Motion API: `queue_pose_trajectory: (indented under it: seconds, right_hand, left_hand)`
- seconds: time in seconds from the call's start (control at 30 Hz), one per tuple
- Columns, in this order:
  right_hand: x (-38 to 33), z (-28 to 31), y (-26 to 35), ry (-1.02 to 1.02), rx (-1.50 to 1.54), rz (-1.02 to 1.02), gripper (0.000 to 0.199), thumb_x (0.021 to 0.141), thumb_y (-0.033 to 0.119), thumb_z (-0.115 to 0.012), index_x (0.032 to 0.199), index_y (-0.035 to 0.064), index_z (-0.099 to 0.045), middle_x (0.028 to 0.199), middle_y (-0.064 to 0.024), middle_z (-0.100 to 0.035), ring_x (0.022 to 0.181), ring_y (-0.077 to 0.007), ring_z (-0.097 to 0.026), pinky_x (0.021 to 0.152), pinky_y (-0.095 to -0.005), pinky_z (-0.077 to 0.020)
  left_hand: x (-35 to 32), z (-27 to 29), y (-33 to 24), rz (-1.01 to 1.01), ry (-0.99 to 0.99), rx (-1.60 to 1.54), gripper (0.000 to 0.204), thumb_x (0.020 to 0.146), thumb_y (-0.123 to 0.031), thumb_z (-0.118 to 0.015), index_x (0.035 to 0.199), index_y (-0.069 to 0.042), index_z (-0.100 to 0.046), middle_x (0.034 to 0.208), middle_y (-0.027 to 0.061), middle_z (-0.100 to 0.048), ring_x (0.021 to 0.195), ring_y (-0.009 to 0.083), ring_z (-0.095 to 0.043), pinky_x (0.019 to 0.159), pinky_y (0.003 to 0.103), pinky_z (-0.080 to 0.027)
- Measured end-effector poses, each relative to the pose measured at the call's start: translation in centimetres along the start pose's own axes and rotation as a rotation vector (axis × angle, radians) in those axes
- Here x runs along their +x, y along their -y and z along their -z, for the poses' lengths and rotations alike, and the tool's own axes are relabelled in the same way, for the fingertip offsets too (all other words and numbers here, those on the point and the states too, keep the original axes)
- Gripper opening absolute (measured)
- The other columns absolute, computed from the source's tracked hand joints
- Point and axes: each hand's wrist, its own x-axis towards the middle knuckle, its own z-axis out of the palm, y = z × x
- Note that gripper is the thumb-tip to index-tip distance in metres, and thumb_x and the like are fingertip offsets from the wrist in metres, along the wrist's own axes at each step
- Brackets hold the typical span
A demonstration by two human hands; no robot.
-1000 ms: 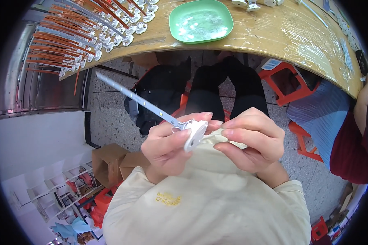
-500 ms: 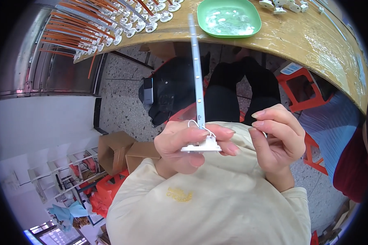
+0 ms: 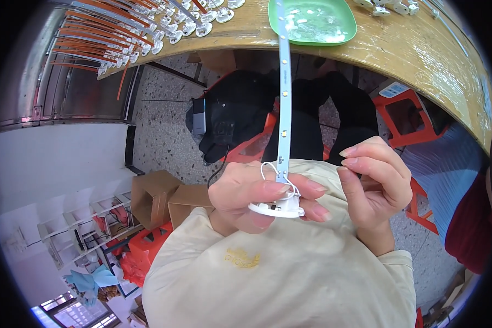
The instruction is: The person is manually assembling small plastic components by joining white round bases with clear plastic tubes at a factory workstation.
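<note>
My left hand [image 3: 246, 191] is closed around the white round base [image 3: 277, 210] of an LED light strip. The strip [image 3: 285, 109], a narrow pale board dotted with small yellowish LEDs, stands up from that base and reaches over the table edge. Two thin white wires [image 3: 264, 170] loop out beside its lower end. To the right, apart from the strip, my right hand [image 3: 378, 183] is held up with thumb and fingertips drawn together in a pinch. Whatever may be between those fingertips is too small to make out.
A green tray [image 3: 341, 34] with small clear and white pieces sits on the wooden table [image 3: 421, 60]. Rows of similar strips with white bases [image 3: 161, 35] lie at the far left. Red stools [image 3: 385, 117], cardboard boxes [image 3: 153, 191] and another person's dark red sleeve [image 3: 467, 235] are around me.
The strip and base have moved slightly right and toward me in my left hand, and the base has tilted. My right hand has barely shifted, still pinched.
</note>
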Motion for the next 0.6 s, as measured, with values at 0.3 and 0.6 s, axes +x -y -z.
queue_pose_trajectory:
  seconds: [0.3,0.6]
  right_hand:
    - [-0.2,0.0,0.0,-0.006,0.021,-0.014,0.025,0.063,-0.012,-0.076,0.085,-0.0028,-0.068,0.084,-0.0151,-0.068,0.068,-0.0229,-0.065,0.057,-0.0285,-0.0497]
    - [-0.6,0.0,0.4,0.013,0.018,-0.031,0.025,0.064,-0.012,-0.076,0.085,-0.0030,-0.067,0.084,-0.0153,-0.068,0.068,-0.0234,-0.065,0.057,-0.0289,-0.0510]
  left_hand:
    - [-1.2,0.0,-1.5,0.153,-0.032,-0.080,0.054,0.095,-0.017,-0.053,0.142,0.007,-0.041,0.139,0.0385,-0.044,0.076,0.0286,-0.065,0.066,0.032,-0.054]
    - [-2.0,0.1,-1.9,0.303,-0.056,-0.149,0.056,0.093,-0.021,-0.055,0.140,0.008,-0.043,0.138,0.0384,-0.045,0.070,0.0267,-0.062,0.063,0.031,-0.052]
